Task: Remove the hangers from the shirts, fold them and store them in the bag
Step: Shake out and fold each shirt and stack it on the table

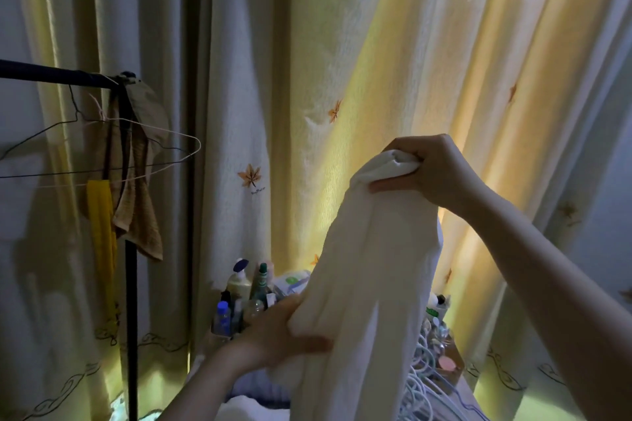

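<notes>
A white shirt (369, 267) hangs lengthwise in front of me, held up in the air. My right hand (434, 171) grips its bunched top end at the upper right. Lower down, my left hand (284, 331) grips the shirt's left edge, thumb across the front. No hanger shows in this shirt. Two empty wire hangers (164, 161) hang on the black clothes rack (130, 249) at the left. Several pale plastic hangers (427, 386) lie piled at the lower right, partly hidden by the shirt. No bag is in view.
Yellow and cream curtains (376, 79) fill the background. Brown and yellow cloths (136, 215) hang from the rack's end. Several bottles and toiletries (242, 294) stand on a surface behind the shirt. Pale folded fabric (253, 410) lies at the bottom edge.
</notes>
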